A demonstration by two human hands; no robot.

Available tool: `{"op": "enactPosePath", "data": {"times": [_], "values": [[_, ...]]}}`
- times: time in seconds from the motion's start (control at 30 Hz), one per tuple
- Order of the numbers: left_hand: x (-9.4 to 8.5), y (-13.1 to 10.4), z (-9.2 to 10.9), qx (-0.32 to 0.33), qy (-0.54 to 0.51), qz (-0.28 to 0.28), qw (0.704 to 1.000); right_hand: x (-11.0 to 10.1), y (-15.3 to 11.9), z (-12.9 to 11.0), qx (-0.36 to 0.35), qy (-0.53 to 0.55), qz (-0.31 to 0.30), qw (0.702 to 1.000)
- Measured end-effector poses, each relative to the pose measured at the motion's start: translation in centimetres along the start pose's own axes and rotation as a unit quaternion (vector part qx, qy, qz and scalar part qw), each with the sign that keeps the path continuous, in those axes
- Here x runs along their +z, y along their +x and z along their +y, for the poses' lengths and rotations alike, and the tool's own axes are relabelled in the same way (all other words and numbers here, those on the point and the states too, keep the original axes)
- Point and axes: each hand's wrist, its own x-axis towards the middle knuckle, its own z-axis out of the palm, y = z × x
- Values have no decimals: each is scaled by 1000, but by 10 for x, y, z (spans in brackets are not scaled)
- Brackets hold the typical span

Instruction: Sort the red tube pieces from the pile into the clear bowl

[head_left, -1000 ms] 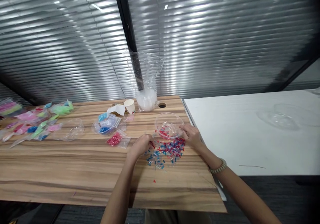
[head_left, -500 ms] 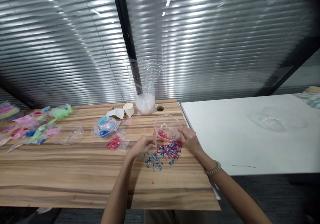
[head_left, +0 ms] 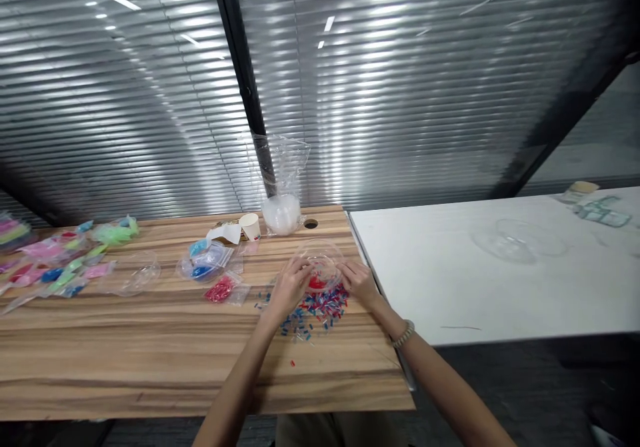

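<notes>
A clear round plastic bowl [head_left: 320, 250] with red pieces [head_left: 316, 282] inside is at the right part of the wooden table. My left hand [head_left: 292, 288] is at the bowl's left side, its fingers closed together at the rim. On the other side, my right hand [head_left: 359, 284] has its fingers closed at the bowl's right rim. Just below the bowl lies a loose pile of small blue, red and clear tube pieces [head_left: 327, 306], spreading to the left. A single red piece [head_left: 293, 363] lies nearer the front edge.
Left of my hands are a bag of red pieces [head_left: 220, 290], a dish with blue bags [head_left: 201, 270], a paper cup [head_left: 250, 226] and a bag of white material [head_left: 281, 214]. Colourful bags [head_left: 47, 250] lie far left. A white table [head_left: 425, 267] adjoins at right.
My left hand has moved up from the pile to the bowl's left rim. The bowl now sits between both hands. The view has shifted a little to the right.
</notes>
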Motion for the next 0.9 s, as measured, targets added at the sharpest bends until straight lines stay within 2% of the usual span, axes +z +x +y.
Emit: {"op": "enactPosePath", "data": {"times": [0.07, 0.13, 0.27, 0.37, 0.5, 0.63, 0.73, 0.8, 0.9], "values": [[-5, -18, 3, -15, -15, 26, 999, -1, 0, 0, 3, 1, 4, 1000], [-9, -47, 9, -69, -29, 58, 996, -1, -1, 0, 14, 6, 15, 1000], [-4, -114, 24, -189, -68, 18, 979, -5, -6, -1, 52, 20, 48, 997], [2, -146, 32, -253, -77, 13, 964, -16, -12, -9, 91, 52, 73, 992], [4, -157, 31, -254, -100, 7, 962, -51, -28, -28, 144, 111, 52, 982], [6, -156, 27, -220, -120, 10, 968, -103, -59, -50, 191, 107, 30, 975], [9, -157, 28, -220, -112, 28, 969, -138, -83, -65, 208, 92, 3, 974], [11, -155, 30, -235, -95, 50, 966, -152, -95, -75, 197, 78, -20, 977], [14, -151, 32, -262, -68, 78, 960, -159, -98, -86, 175, 56, -33, 983]]}}
